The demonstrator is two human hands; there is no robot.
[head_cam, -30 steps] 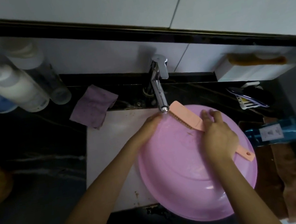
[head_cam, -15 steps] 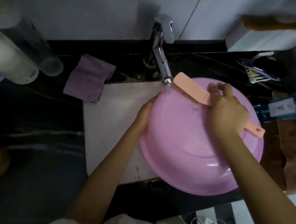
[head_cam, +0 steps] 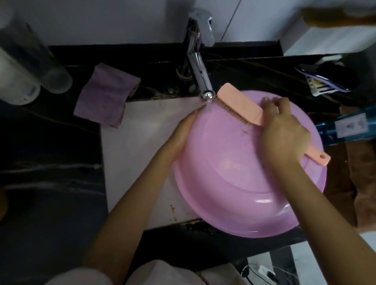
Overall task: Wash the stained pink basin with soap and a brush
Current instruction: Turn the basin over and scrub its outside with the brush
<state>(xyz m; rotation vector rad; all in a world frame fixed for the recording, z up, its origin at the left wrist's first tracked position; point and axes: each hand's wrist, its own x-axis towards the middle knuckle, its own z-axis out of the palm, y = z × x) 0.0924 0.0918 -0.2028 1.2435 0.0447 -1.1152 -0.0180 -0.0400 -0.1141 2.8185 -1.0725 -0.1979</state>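
The right hand (head_cam: 281, 135) has its grip clamped on the handle of the brush (head_cam: 239, 102), whose long axis runs up-left toward the tap (head_cam: 201, 76), bristles on the far wall of the pink basin (head_cam: 238, 183) over the sink (head_cam: 134, 151), while the left hand (head_cam: 180, 133) steadies the left rim, grip unclear.

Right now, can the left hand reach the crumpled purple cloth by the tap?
Probably yes. The left hand holds the rim of the round pink plastic basin, and only bare white sink lies between it and the crumpled purple cloth; it must let go first.
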